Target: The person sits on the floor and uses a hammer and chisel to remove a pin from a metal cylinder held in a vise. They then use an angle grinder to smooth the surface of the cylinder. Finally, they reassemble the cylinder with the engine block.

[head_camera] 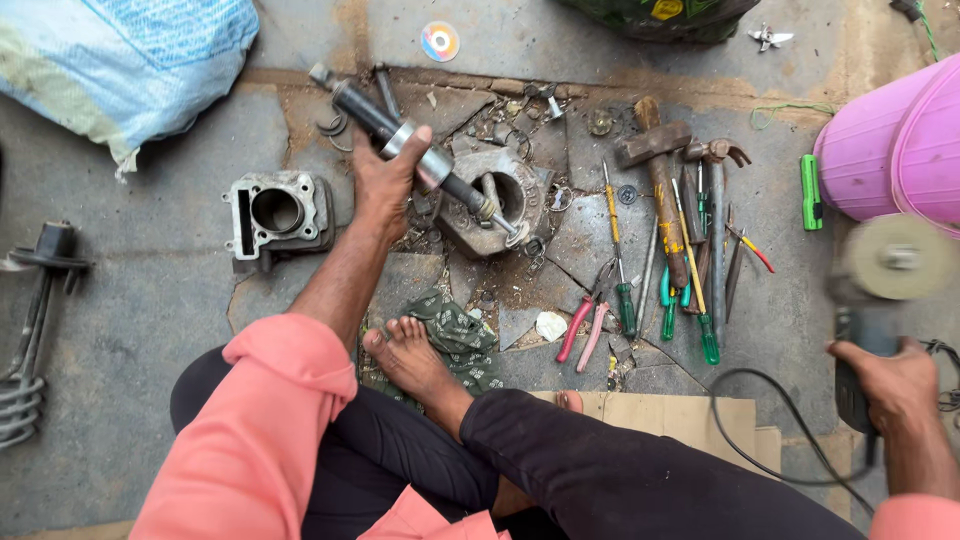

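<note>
My left hand (388, 178) grips a long dark metal shaft with a silver collar (405, 135), held slanted over a round grey engine housing (505, 200) on the floor. The shaft's lower tip rests near the housing's opening. My right hand (893, 385) holds an angle grinder (880, 290) at the right edge, its disc blurred and its black cable (760, 440) trailing over a sheet of cardboard (690, 415). I sit cross-legged, my bare foot (410, 355) on a green rag (455, 335).
A grey engine cylinder block (277, 212) lies left of the shaft. A hammer (660, 190), screwdrivers (620, 250), pliers (585, 325) and other tools lie in a row at centre right. A pink tub (895, 150) stands at right, a blue-white sack (120, 60) at top left, a spring part (30, 330) at far left.
</note>
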